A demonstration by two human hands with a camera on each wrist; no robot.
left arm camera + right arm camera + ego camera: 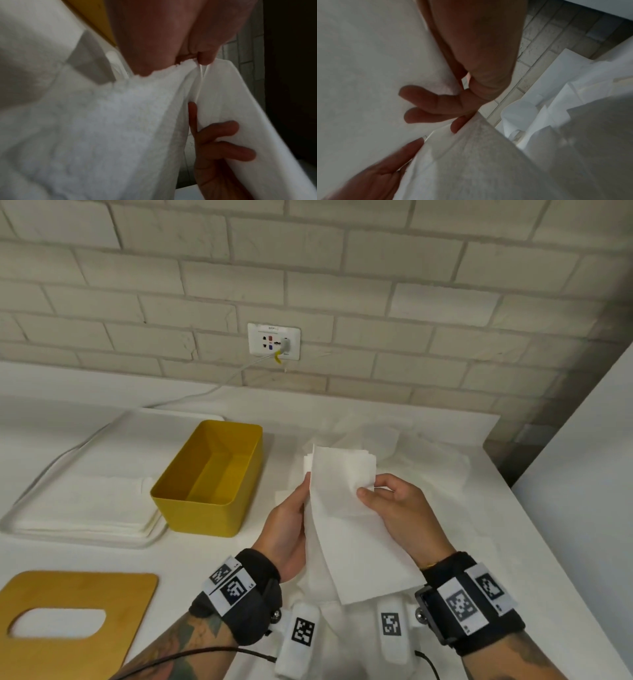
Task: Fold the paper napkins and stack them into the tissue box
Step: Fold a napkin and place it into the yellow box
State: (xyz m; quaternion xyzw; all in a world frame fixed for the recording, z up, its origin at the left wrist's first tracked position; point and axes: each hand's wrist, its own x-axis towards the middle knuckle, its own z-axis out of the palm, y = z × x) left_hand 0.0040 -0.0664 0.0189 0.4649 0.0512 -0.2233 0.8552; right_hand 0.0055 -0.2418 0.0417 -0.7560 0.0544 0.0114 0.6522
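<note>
Head view: napkin long axis near-far, both hands pinching.

You had a white counter in front of you, set against a pale brick wall. On that wall sat a white socket plate with a plug in it, and its white cable ran down and off to the left across the counter. At the near left corner lay a flat wooden board with an oval slot cut through it. A white panel stood at your right.
</note>
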